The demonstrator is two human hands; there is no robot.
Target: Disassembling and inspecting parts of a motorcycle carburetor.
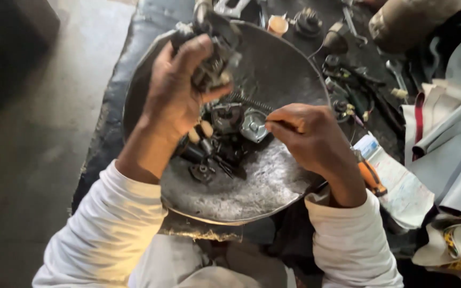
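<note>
Gripping dark engine part [212,64] upright, left hand [174,88], metal basin [273,69]

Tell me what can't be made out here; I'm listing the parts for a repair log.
- Head view: the dark part in the left hand is half hidden by its fingers.
- What the right hand pinches: too small and covered.
- Small parts in the metal bowl: blurred, dark.
- Tools beyond: cut off by the top edge.
</note>
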